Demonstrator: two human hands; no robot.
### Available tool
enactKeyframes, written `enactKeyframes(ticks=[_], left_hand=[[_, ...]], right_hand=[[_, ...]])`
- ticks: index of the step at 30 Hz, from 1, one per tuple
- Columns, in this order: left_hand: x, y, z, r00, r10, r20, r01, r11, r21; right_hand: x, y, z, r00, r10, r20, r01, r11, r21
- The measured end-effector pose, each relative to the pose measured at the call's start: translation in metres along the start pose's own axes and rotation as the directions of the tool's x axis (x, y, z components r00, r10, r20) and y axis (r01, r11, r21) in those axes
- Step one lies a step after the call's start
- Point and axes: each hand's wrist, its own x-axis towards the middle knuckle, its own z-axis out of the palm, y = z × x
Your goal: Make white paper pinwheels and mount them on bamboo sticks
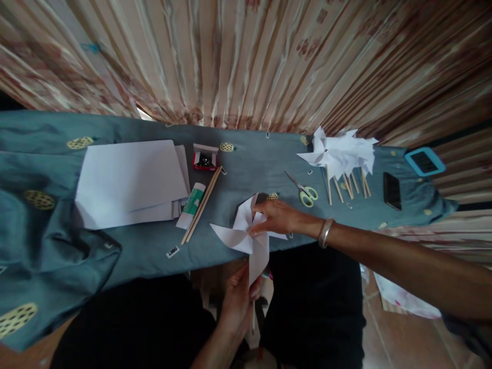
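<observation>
A white paper pinwheel (242,236) is held over the front edge of the cloth-covered table, its folded blades spread. My left hand (236,294) is closed below it, wrapped round its stick (253,320), whose lower end shows under the fingers. From the right, my right hand (274,218) reaches over the blades and pinches the pinwheel at its centre. The fingertips partly hide that centre. Two loose wooden sticks (202,205) lie to the left of the pinwheel, beside a green and white glue stick (191,205).
White paper sheets (130,179) are stacked at left. A small red box (205,158) holds dark shiny bits. Green-handled scissors (307,195) lie right of centre, near a pile of pinwheels (342,151) on sticks. A dark phone (392,190) and blue-framed device (425,161) lie far right.
</observation>
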Motion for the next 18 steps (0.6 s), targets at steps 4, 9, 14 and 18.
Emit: enactKeyframes(ticks=[4, 9, 14, 18], left_hand=[[0.0009, 0.0011, 0.0024, 1.0, -0.018, -0.019, 0.018, 1.0, -0.01], [0.0012, 0.0016, 0.0019, 0.998, -0.009, -0.055, 0.009, 1.0, -0.013], [0.0008, 0.0011, -0.0034, 1.0, 0.015, -0.007, -0.015, 0.999, 0.036], [0.0028, 0.0026, -0.0055, 0.995, 0.094, 0.035, -0.096, 0.995, 0.035]], right_hand=[[0.0009, -0.0004, 0.0005, 0.999, 0.032, -0.001, -0.032, 0.999, -0.01], [-0.0007, -0.0007, 0.0024, 1.0, 0.021, -0.004, -0.021, 0.999, 0.039], [-0.0025, 0.0014, 0.0037, 0.998, -0.025, -0.06, 0.028, 0.998, 0.058], [-0.0027, 0.0054, -0.0021, 0.996, -0.076, -0.045, 0.082, 0.984, 0.156]])
